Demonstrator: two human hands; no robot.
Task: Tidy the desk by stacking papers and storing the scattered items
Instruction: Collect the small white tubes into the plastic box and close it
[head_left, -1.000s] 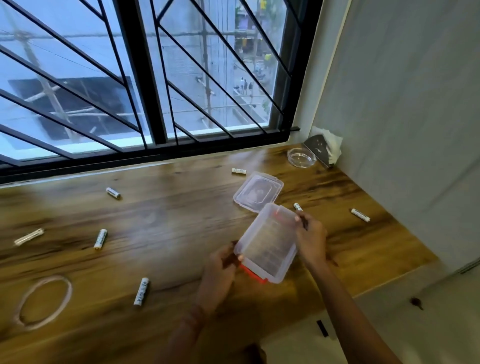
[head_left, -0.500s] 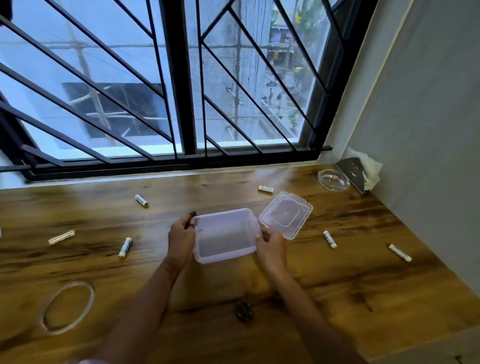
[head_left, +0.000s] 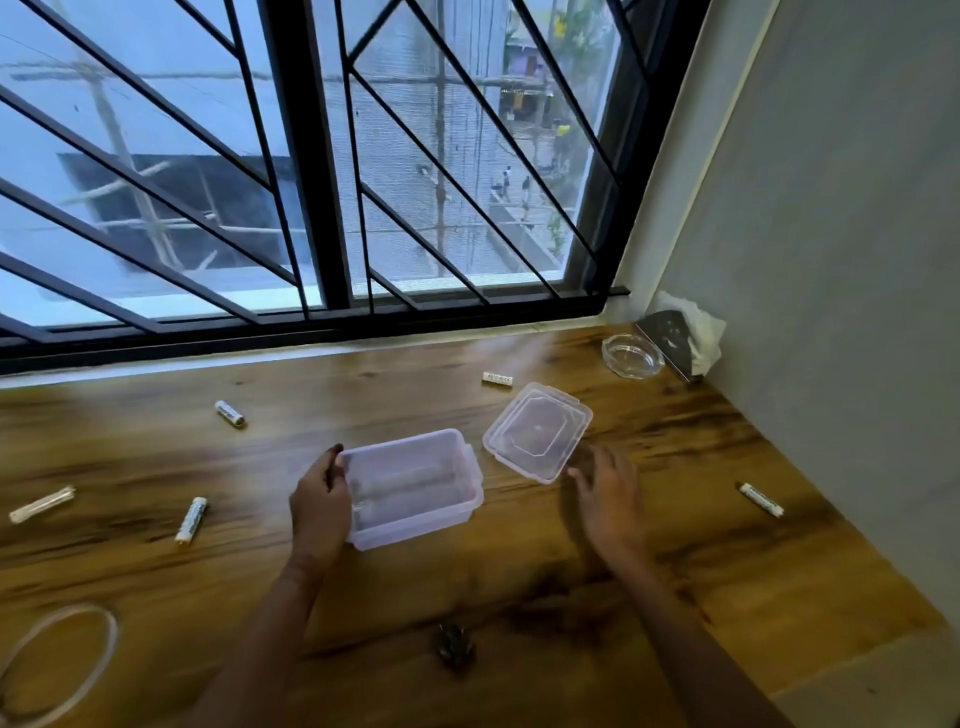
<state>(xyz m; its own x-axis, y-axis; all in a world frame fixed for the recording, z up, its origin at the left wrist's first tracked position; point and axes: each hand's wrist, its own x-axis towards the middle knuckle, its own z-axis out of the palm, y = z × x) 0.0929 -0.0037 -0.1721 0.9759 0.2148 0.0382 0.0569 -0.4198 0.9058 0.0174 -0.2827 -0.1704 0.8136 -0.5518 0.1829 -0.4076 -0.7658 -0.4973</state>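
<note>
The clear box stands open near the middle of the worktop. Its lid lies flat just beside it, toward the back right corner. The left hand grips the box's left end. The right hand is spread and holds nothing, just beside the lid's front corner. One battery lies near the back edge, and a second battery lies near the right edge.

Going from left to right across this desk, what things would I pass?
Cord loop → front-left battery → back-left battery → box → lid → glass dish → right battery.
</note>
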